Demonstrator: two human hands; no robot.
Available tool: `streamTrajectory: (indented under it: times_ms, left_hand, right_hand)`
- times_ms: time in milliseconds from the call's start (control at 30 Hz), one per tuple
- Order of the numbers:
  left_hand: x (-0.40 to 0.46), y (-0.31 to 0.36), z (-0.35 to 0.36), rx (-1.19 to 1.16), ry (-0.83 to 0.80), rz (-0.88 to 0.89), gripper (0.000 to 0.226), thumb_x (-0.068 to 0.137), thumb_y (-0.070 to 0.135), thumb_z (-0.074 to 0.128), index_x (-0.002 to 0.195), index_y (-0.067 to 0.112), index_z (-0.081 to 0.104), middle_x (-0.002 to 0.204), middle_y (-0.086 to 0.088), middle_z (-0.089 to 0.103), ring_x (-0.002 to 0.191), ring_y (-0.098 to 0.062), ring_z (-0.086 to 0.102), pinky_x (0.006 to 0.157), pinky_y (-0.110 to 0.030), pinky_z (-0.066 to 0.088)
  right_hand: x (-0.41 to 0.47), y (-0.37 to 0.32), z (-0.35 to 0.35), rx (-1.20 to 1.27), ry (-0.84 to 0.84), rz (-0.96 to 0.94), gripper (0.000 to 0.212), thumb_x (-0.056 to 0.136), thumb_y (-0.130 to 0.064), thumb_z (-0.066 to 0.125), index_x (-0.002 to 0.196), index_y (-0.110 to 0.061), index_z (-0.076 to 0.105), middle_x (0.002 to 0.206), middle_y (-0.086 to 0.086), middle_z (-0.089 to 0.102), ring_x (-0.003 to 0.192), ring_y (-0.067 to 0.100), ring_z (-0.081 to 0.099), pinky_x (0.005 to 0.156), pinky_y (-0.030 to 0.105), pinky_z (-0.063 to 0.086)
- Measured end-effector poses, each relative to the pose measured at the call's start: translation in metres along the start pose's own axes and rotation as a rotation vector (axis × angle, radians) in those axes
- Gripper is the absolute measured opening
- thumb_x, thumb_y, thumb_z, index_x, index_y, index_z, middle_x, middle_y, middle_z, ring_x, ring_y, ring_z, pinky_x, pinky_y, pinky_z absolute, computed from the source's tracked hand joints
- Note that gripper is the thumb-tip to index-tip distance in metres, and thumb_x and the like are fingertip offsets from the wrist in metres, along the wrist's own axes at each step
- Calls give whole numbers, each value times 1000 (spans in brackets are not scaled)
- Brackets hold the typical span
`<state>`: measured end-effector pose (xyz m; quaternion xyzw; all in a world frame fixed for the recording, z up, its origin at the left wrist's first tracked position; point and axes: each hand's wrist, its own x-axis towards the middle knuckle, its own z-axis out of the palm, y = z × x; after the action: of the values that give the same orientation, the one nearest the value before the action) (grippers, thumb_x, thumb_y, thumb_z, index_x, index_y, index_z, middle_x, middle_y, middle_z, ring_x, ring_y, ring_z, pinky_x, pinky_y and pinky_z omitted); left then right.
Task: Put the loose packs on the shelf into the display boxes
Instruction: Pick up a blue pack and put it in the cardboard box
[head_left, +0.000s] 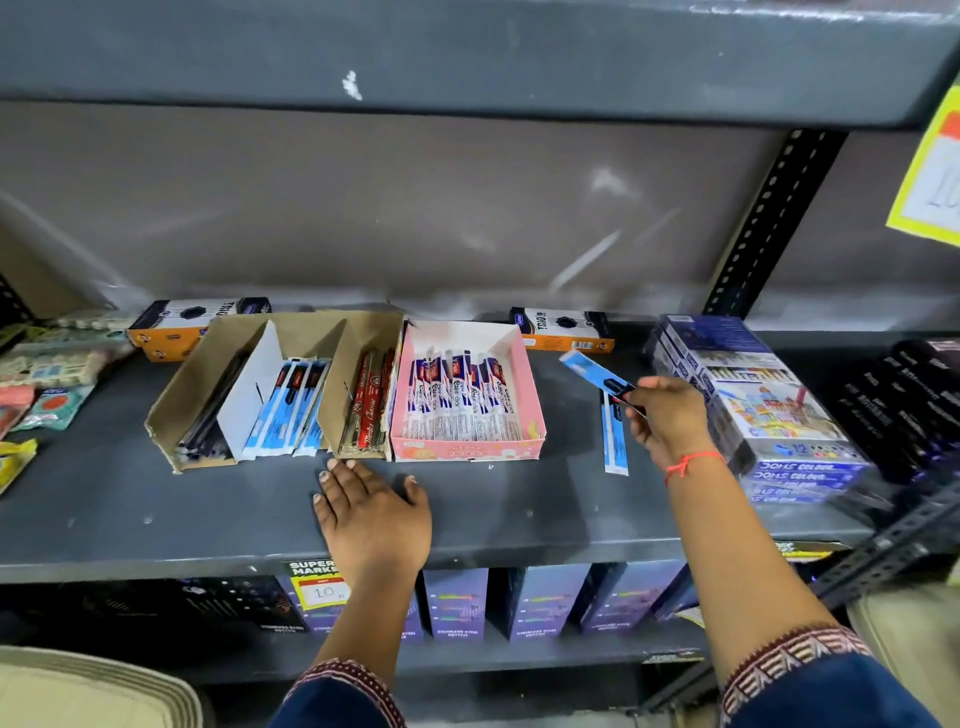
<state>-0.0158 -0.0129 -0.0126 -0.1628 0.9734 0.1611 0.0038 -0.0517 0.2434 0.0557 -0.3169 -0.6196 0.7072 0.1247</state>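
Observation:
My right hand (667, 418) grips a loose light-blue pen pack (592, 371), lifted off the grey shelf (156, 514) at the right. Another blue pack (614, 441) lies flat on the shelf just below that hand. My left hand (371, 512) rests flat and empty, palm down, in front of the brown cardboard display box (171, 410). That box holds dark packs on the left and matching blue packs (288, 410) in the middle. A second brown compartment (340, 384) holds red packs. Beside it stands a pink display box (535, 400) filled with white and blue packs.
A stack of crayon boxes (758, 410) stands close to the right of my right hand, with black boxes (909, 400) beyond. Two orange-and-black cartons (192, 322) (566, 330) lie at the back. Small wrapped items (47, 379) crowd the left end. A slotted upright (769, 223) rises at back right.

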Motion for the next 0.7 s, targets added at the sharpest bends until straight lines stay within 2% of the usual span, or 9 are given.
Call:
streamTrajectory:
  times_ms: [100,233,300,367,433,500,600,700]
  left_hand:
    - [0,-1,0,-3,7,-1,70,96,42,23,147,-3,3,158,-20,3,147,-29,2,120,-40,1]
    - [1,0,0,4,12,3,71,96,42,23,147,-3,3,158,-19,3,147,-29,3,120,-39,1]
    - [1,-1,-1,3,14,7,70,96,42,22,147,-3,3,158,-19,3,147,-29,3,120,-39,1]
    - [0,-1,-1,-6,12,10,71,96,42,22,147,-3,3,158,-20,3,147,-30,2,120,-39,1]
    - [-1,-2,-2,-6,8,11,71,96,43,22,147,-3,2,158,-19,2,147,-30,2,120,-39,0]
    - [-1,-2,-2,1,-1,10,71,96,43,20,147,-3,1,158,-19,1,147,-29,1,120,-39,0]
    - [-1,-1,-2,6,-2,8,71,96,43,21,147,-3,1,158,-19,2,147,-29,1,120,-39,1]
    - [-1,-1,-2,10,-3,6,71,96,43,22,147,-2,2,158,-19,2,147,-29,2,120,-39,1]
  right_hand:
    - [-14,-11,6,114,-72,2,32,85,12,51,71,-17,48,63,7,51,34,4,46,32,8,34]
    - [-28,-19,13,233,-187,52,32,83,14,52,73,-16,52,41,-2,61,41,4,46,37,10,36]
    - [-33,-18,18,310,-245,115,31,84,12,54,72,-17,53,38,-6,61,39,2,48,40,12,39]
    - [-38,-16,23,354,-288,167,29,85,7,56,70,-18,53,40,-7,62,43,3,53,49,17,46]
    - [-43,-13,30,382,-340,196,27,86,4,56,71,-18,53,44,-6,66,49,8,61,61,28,51]
    - [-47,-11,38,401,-384,194,26,88,6,52,75,-16,52,50,-2,69,47,11,68,64,35,53]
    - [-54,-9,51,325,-391,102,29,90,9,46,80,-18,48,70,4,62,59,16,64,62,30,52]
    - [-63,-10,61,252,-409,3,32,90,10,46,81,-21,49,76,3,60,66,13,56,57,23,45]
